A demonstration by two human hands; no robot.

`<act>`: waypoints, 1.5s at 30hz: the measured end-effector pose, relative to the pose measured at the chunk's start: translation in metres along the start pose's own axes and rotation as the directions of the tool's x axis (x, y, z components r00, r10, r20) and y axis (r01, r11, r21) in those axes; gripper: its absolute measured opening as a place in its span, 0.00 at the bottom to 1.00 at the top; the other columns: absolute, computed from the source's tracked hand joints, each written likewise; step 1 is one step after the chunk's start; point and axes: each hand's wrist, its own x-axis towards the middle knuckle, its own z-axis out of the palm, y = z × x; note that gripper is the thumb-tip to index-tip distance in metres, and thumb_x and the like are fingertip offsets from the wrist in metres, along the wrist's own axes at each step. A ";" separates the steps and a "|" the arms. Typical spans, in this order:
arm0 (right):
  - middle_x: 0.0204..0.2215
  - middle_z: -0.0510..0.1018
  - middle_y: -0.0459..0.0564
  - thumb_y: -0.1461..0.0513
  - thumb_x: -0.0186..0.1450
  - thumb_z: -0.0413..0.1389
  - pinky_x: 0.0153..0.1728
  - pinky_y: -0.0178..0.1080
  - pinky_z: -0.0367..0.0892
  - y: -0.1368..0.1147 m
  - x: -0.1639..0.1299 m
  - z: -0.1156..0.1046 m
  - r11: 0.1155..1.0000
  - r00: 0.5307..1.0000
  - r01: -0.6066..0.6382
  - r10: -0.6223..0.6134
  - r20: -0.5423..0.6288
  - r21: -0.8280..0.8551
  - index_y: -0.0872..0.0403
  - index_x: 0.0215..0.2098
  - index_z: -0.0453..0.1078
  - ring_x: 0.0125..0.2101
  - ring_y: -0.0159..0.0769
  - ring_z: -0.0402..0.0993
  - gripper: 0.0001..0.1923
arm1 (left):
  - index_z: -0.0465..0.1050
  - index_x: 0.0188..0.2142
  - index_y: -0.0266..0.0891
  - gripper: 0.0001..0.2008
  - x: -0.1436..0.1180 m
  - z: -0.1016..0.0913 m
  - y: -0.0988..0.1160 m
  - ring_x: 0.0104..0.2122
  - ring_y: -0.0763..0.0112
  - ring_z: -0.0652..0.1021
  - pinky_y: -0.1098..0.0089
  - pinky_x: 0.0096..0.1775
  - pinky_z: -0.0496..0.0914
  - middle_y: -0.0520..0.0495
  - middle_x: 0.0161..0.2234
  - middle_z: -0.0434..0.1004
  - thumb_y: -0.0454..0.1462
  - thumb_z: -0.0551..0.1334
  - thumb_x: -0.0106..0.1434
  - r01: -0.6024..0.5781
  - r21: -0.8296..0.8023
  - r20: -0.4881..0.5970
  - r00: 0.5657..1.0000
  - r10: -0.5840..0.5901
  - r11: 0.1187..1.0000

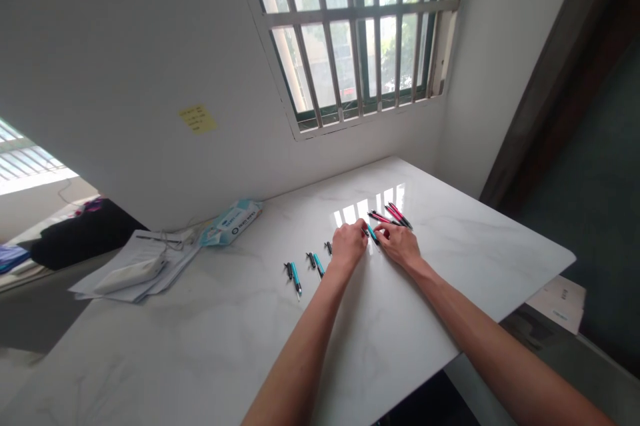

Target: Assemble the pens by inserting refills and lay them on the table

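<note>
Over the white table, my left hand (350,241) is closed, its fingertips beside a small dark part; most of what it grips is hidden. Facing it, my right hand (399,243) pinches a teal pen (373,235) that lies between the two hands. Left of my left hand are teal pen barrels (295,276) with black parts, and another teal barrel (319,265) partly covered by my forearm. Small black clip pieces (289,271) lie beside them, with one more black piece (328,248) near my left wrist. Several pink-and-black pens (399,215) rest just beyond my right hand.
A blue-and-white wipes packet (233,223) lies by the wall. Papers (135,266) with a white object and a cable are stacked at the table's left edge. A barred window (350,13) is behind; a box (557,303) sits below the right edge.
</note>
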 end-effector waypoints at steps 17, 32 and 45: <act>0.40 0.85 0.51 0.59 0.71 0.50 0.44 0.45 0.72 0.004 0.003 0.002 0.987 0.994 0.038 -0.020 -0.109 0.157 0.49 0.45 0.78 0.39 0.45 0.80 0.14 | 0.76 0.46 0.44 0.08 -0.015 -0.002 -0.016 0.44 0.58 0.78 0.63 0.48 0.67 0.44 0.44 0.82 0.40 0.66 0.67 -0.076 -0.028 -0.105 0.992 0.073 0.997; 0.51 0.81 0.55 0.65 0.67 0.53 0.50 0.49 0.63 0.021 0.003 0.009 0.988 0.978 -0.005 -0.028 -0.206 -0.156 0.50 0.47 0.78 0.49 0.51 0.71 0.14 | 0.78 0.37 0.43 0.12 -0.152 -0.075 -0.135 0.32 0.66 0.77 0.69 0.38 0.68 0.49 0.36 0.83 0.47 0.61 0.66 0.187 -0.332 -0.345 0.888 -0.303 0.925; 0.39 0.84 0.55 0.67 0.66 0.56 0.43 0.42 0.63 0.041 0.009 0.003 0.958 0.973 0.038 -0.100 -0.206 -0.283 0.53 0.44 0.79 0.38 0.44 0.77 0.12 | 0.78 0.37 0.42 0.11 -0.156 -0.066 -0.155 0.31 0.68 0.78 0.69 0.38 0.70 0.50 0.32 0.82 0.46 0.62 0.66 0.142 -0.398 -0.464 0.821 -0.332 0.906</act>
